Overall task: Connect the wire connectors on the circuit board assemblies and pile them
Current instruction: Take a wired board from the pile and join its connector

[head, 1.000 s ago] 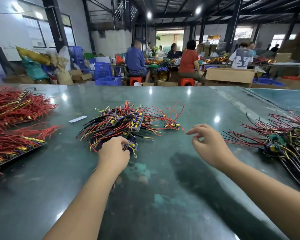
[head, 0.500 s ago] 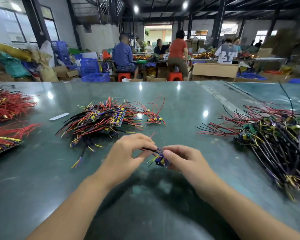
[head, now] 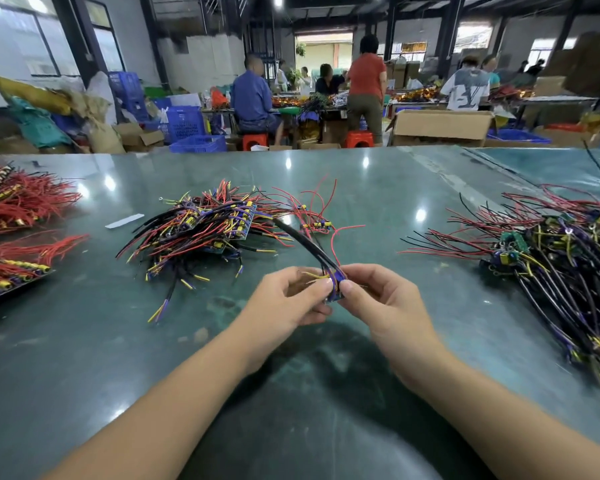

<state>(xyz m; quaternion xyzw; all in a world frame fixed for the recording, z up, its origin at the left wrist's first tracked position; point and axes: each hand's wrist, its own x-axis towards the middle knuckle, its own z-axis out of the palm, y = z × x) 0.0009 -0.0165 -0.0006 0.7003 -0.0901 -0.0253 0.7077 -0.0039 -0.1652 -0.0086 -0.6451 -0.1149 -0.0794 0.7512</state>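
A small blue circuit board assembly (head: pixel 336 289) is held above the green table (head: pixel 326 393), pinched between both hands. My left hand (head: pixel 288 297) grips its left side with yellow wires under the fingers. My right hand (head: pixel 378 299) grips its right side, thumb on the board's edge. Black and red wires (head: pixel 305 244) arc up and back from the board. A pile of wired boards (head: pixel 208 230) lies behind my left hand. A second, darker tangle of assemblies (head: pixel 561 265) spreads at the right.
One loose board with red wires (head: pixel 317 223) lies beside the middle pile. Trays of red-wired parts (head: pixel 11 233) sit at the left edge. A white paper strip (head: pixel 124 221) lies on the table. People work at benches beyond the table, among cardboard boxes (head: pixel 440 124) and blue crates.
My left hand took a board from the middle pile and brought it to my right hand. Both hands now hold it slightly higher, its wires arcing upward. The view shifted right.
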